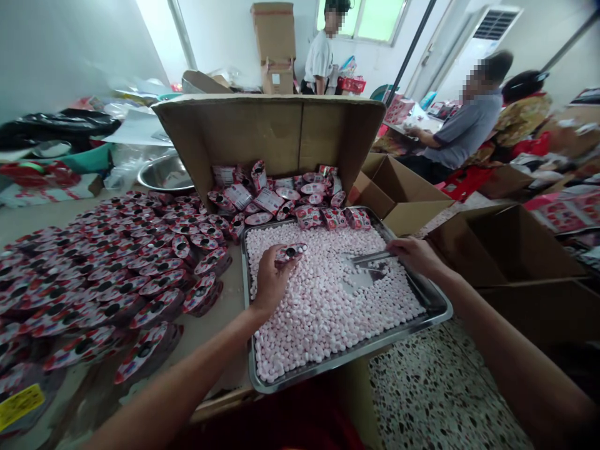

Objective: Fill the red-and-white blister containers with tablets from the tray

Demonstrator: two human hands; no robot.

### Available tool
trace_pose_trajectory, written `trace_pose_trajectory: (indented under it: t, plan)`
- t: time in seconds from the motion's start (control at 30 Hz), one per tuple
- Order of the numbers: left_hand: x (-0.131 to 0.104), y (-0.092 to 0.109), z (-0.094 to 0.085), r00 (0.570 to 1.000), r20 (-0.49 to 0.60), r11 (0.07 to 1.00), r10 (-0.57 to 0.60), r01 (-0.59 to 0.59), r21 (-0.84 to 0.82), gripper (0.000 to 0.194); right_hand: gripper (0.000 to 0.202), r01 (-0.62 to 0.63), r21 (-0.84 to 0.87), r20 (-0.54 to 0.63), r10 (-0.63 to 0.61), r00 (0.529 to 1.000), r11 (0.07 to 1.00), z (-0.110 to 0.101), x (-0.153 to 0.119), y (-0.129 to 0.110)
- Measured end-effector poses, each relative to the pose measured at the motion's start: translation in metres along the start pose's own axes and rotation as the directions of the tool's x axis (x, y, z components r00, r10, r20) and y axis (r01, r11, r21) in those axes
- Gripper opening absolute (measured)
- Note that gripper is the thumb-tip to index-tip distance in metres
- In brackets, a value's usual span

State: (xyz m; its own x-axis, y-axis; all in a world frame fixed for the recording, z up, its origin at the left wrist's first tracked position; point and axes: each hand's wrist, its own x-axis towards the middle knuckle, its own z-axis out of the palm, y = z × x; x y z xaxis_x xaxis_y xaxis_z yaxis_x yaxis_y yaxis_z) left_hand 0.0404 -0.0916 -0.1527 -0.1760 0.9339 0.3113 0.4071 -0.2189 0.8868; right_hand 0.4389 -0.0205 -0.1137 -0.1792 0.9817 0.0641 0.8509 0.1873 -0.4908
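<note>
My left hand (270,284) grips a small red-and-pink packet (284,255) with a dark round opening, and a few white pellets show at that opening. It is held above the left part of a metal tray (352,355) filled with pale pinkish-white pellets (314,312). At the tray's right side, my right hand (416,255) is closed on metal tongs (370,258). Their tips reach over a patch where the tray's bottom shows. Along the far edge of the tray lie three printed packets (334,219).
Many similar packets (154,269) stand in rows on the table at left. Behind the tray, a cardboard box on its side (276,134) holds more packets (268,201). Open cartons (398,194) stand at right. A steel bowl (166,174) sits behind. Several people (462,128) are farther back.
</note>
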Motion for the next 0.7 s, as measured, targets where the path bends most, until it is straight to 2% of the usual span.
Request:
trace_pose_trajectory:
  t: [0.07,0.17,0.27,0.33,0.43,0.53,0.6,0.7]
  plan:
    - [-0.008,-0.002,0.015,0.996,-0.05,0.995,-0.08,0.076,-0.069,0.038,0.022,0.089,0.034,0.098,-0.092,0.991,0.995,0.027,0.01,-0.017]
    - [-0.015,0.002,0.044,0.986,-0.098,0.986,-0.134,0.123,-0.109,0.042,0.021,0.151,0.18,0.239,-0.193,0.952,0.972,0.071,0.014,-0.061]
    - [-0.013,0.015,0.075,0.987,-0.081,0.982,-0.137,0.124,-0.145,0.043,0.02,0.198,0.301,0.256,-0.28,0.925,0.933,0.102,0.006,-0.09]
    - [-0.008,0.027,0.089,0.99,-0.049,0.976,-0.134,0.123,-0.181,0.042,0.018,0.164,0.341,0.25,-0.257,0.933,0.926,0.108,-0.001,-0.091]
    - [0.005,0.043,0.09,0.991,0.02,0.973,-0.13,0.132,-0.19,0.043,0.016,-0.036,0.446,0.295,-0.109,0.949,0.894,0.094,-0.013,-0.075]
    - [0.021,0.047,0.065,0.992,0.081,0.99,-0.096,0.103,-0.092,0.044,0.026,-0.207,0.569,0.343,-0.001,0.939,0.796,0.062,-0.02,-0.063]
    - [0.03,0.046,0.042,0.99,0.123,0.997,-0.067,0.072,-0.031,0.043,0.028,-0.198,0.613,0.308,-0.001,0.951,0.765,0.037,-0.019,-0.065]
    - [0.034,0.045,0.016,0.977,0.21,0.999,-0.037,0.037,0.006,0.043,0.027,-0.106,0.617,0.229,-0.048,0.972,0.78,0.007,-0.009,-0.083]
